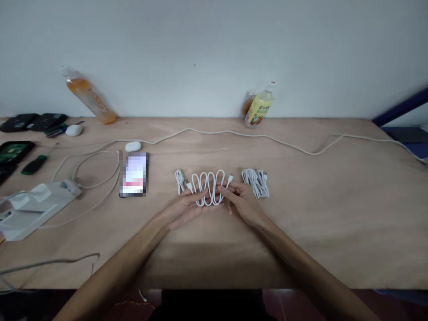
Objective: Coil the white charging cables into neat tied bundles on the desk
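A white cable folded into several loops (210,186) lies on the wooden table (317,214) in front of me. My left hand (185,208) rests palm up under the loops' near ends, fingers curled lightly against them. My right hand (239,198) pinches the right side of the same looped cable with thumb and fingers. A smaller bundled white cable (180,180) sits just left of the loops. Another bundled white cable (256,182) lies just right of my right hand.
A phone (134,174) lies left of the cables, with a white earbud case (133,146) behind it. A long white cord (234,133) runs across the table's back. Two drink bottles (91,97) (259,107) lean by the wall. Tools, dark devices and a white packet (36,203) sit far left.
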Action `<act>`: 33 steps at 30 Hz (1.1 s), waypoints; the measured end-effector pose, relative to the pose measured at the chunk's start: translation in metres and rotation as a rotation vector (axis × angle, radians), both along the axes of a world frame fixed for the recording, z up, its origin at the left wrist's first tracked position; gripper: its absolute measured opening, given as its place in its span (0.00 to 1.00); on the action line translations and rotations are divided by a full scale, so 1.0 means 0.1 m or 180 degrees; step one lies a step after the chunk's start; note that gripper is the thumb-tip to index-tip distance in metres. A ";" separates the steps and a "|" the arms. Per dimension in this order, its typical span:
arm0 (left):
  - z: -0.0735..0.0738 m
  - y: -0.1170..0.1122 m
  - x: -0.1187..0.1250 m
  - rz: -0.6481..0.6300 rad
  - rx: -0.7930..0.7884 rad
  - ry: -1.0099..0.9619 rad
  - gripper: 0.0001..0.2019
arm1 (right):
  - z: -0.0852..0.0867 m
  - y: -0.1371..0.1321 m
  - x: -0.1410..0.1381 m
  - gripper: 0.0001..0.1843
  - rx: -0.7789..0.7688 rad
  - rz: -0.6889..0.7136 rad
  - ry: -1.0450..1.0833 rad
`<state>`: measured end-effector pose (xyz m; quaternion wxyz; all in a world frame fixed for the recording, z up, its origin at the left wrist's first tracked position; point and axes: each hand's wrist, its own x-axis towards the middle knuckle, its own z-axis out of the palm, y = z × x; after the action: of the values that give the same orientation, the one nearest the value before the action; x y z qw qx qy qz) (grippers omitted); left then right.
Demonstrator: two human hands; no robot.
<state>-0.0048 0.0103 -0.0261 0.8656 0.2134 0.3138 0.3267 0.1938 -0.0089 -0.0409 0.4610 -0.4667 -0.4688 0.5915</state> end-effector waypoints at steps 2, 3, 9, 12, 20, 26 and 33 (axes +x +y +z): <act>-0.02 0.01 -0.02 -0.0036 0.0007 0.0014 0.26 | -0.02 0.00 0.01 0.25 -0.0029 0.0004 0.0028; -0.03 0.02 -0.02 -0.0051 0.0025 0.0002 0.26 | -0.03 0.00 0.01 0.24 -0.0041 -0.0002 0.0046; -0.05 0.05 -0.03 -0.0145 0.0108 -0.0064 0.25 | -0.08 0.00 0.03 0.21 -0.0095 0.0047 0.0058; -0.05 0.06 -0.03 -0.0180 0.0160 -0.0099 0.25 | -0.10 0.02 0.05 0.24 -0.0001 0.0112 0.0089; -0.06 0.09 0.00 -0.0174 0.0182 -0.0059 0.27 | -0.11 0.06 0.06 0.24 0.0060 0.0125 -0.0033; -0.08 0.10 0.01 -0.0212 0.0192 -0.0076 0.23 | -0.11 0.06 0.05 0.27 0.0104 0.0049 -0.0033; -0.11 0.12 -0.02 -0.0345 0.0254 -0.0165 0.26 | -0.09 0.04 0.06 0.27 0.0075 0.0061 0.0050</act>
<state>-0.0067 0.0220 -0.0375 0.8807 0.2559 0.2659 0.2970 0.1995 -0.0046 -0.0499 0.4645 -0.4521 -0.4766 0.5939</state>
